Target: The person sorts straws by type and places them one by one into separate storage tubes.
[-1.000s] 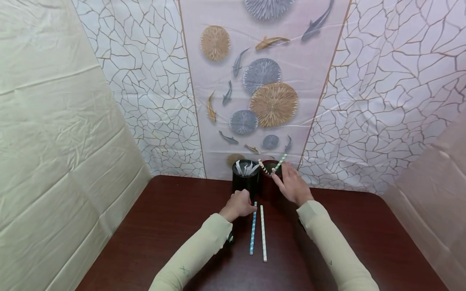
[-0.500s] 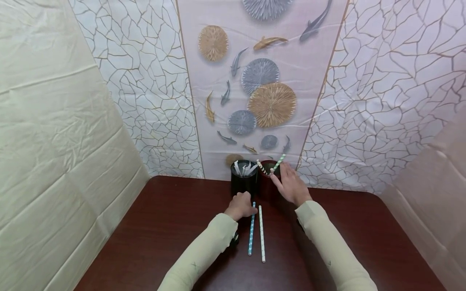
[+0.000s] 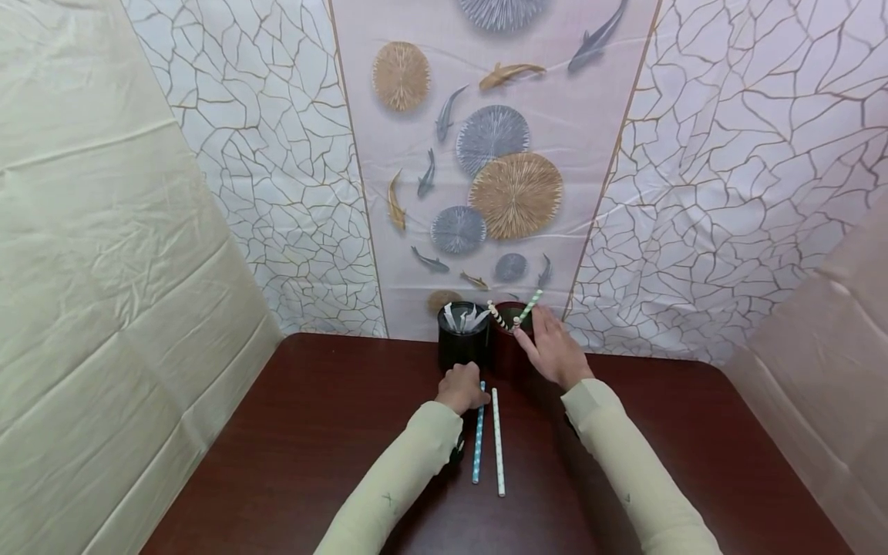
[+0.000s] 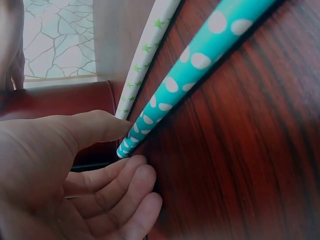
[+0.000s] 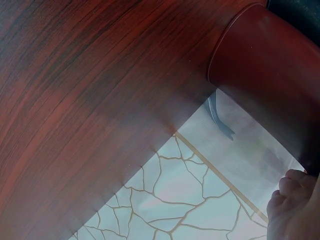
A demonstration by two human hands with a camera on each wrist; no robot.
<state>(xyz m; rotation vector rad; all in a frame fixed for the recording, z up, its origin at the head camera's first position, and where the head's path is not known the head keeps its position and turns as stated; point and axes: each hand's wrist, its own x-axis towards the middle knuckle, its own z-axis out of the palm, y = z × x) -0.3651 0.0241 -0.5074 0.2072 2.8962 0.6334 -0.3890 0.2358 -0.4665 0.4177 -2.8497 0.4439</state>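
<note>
A blue paper straw with white dots [image 3: 479, 443] lies on the table, and my left hand [image 3: 460, 387] pinches its far end. Thumb and index finger [image 4: 140, 162] sit on either side of that end in the left wrist view. Beside it lies a white paper straw with green stars [image 3: 498, 447]. My right hand [image 3: 555, 351] rests against the right side of a dark red cup [image 3: 505, 356], fingers extended and thumb near the rim. A green-striped straw [image 3: 531, 305] and a black-striped straw [image 3: 496, 314] stand in this cup.
Left of the red cup and close against it stands a black cup [image 3: 461, 351] with white strips [image 3: 466, 317] in it. The dark red wooden table [image 3: 312, 432] ends at a patterned cloth [image 3: 305, 231] behind the cups.
My left forearm has swung slightly to the right while the hand stays at the blue straw's far end. The right hand keeps its place on the cup. The view has shifted a little.
</note>
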